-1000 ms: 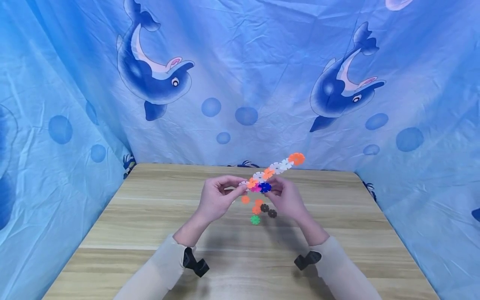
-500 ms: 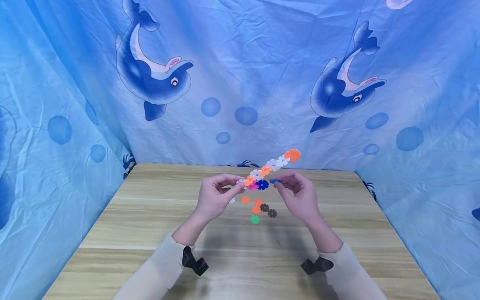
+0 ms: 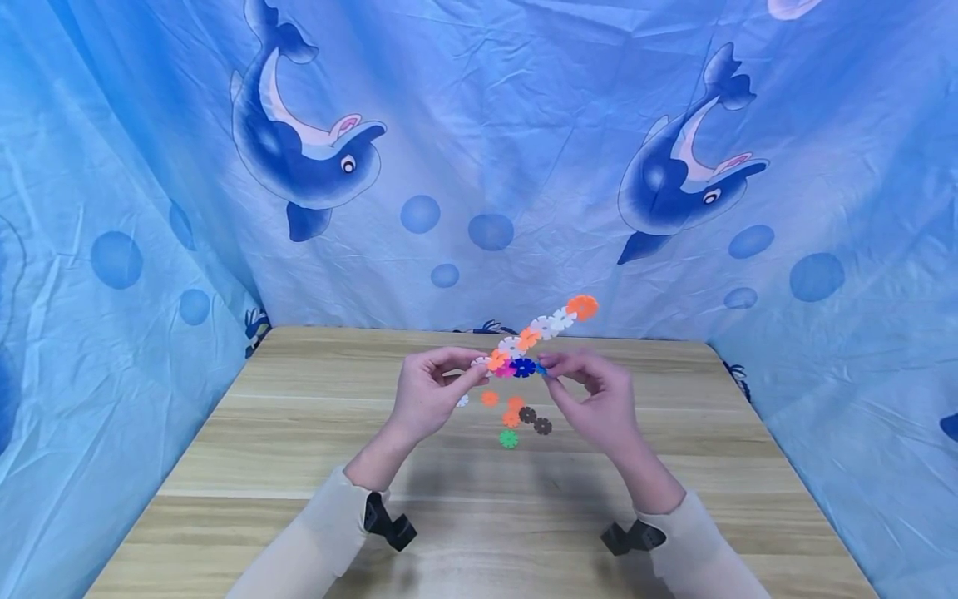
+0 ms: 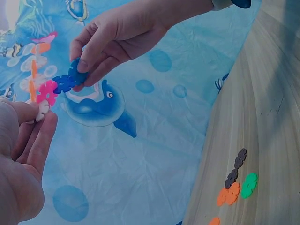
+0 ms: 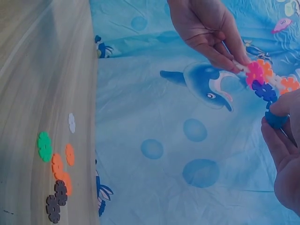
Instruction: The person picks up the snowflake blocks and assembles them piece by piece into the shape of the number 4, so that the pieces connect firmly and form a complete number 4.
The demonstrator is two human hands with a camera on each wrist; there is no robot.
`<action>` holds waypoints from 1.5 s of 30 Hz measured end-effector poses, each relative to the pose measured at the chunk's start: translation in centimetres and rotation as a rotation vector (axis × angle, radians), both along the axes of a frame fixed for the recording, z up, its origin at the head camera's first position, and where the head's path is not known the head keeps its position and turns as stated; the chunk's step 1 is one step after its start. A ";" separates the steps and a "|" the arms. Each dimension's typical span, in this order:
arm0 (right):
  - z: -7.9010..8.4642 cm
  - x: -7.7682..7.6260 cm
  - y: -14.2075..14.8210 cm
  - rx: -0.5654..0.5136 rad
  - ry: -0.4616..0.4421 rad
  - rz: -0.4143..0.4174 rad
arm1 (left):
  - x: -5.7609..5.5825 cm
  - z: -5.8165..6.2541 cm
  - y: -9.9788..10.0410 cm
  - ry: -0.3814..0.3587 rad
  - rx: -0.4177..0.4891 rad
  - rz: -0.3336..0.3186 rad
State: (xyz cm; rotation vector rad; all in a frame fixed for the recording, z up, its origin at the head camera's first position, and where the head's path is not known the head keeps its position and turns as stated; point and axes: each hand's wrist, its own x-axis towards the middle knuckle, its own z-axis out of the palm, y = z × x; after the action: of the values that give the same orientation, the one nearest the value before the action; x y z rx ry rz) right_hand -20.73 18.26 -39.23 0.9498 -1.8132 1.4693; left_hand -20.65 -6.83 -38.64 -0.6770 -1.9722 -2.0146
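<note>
Above the table, my left hand [image 3: 434, 395] pinches a white snowflake disc [image 4: 42, 110] at the near end of a joined chain. A pink disc [image 4: 47, 93] and a dark blue disc [image 3: 523, 368] follow it to the right. From the same end, a branch of orange and white discs slants up to a large orange disc [image 3: 582, 307]. My right hand [image 3: 595, 399] pinches a lighter blue disc [image 4: 78, 71] between thumb and fingers, its edge against the dark blue disc. Whether their slots are engaged I cannot tell.
Loose discs lie on the wooden table [image 3: 299, 466] below the hands: a green one [image 3: 509, 438], several orange ones [image 3: 490, 398], two dark brown ones [image 3: 542, 426] and a white one [image 5: 71, 123]. A blue dolphin-print cloth [image 3: 479, 166] surrounds the table's back and sides.
My right hand first drew back rightward from the chain, showing the lighter blue disc, then brought it against the dark blue disc. My left hand and the chain shifted slightly left and up.
</note>
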 end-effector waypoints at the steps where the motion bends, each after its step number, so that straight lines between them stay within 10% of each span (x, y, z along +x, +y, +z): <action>1: 0.0 0.0 0.0 0.006 0.003 0.000 | 0.0 0.0 0.0 0.000 0.002 -0.001; 45: 1.6 -0.1 0.1 0.125 0.282 0.052 | 0.2 -0.1 -1.1 -0.023 -0.067 -0.038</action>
State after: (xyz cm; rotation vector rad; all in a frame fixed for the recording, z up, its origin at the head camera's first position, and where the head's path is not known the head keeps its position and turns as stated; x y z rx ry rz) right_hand -20.80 18.39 -37.64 1.2093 -1.6975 1.1931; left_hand -20.43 -7.88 -38.73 -0.7135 -2.0630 -1.9947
